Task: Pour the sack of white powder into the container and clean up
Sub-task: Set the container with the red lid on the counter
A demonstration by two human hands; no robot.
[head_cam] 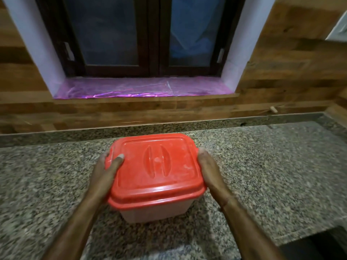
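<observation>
A translucent plastic container (152, 211) with a red lid (155, 167) shut on top stands on the speckled granite counter (56, 184), in the middle of the head view. The lid is dusted with white powder. My left hand (107, 171) grips the container's left side, thumb lying on the lid. My right hand (208, 166) grips the right side at the lid's rim. No sack of powder is in view.
Behind the counter runs a wood-panelled wall with a dark-framed window; its sill (139, 89) is covered in pink foil. A dark gap (319, 243) drops off at the counter's near right edge. A white object (339, 29) sits at the upper right.
</observation>
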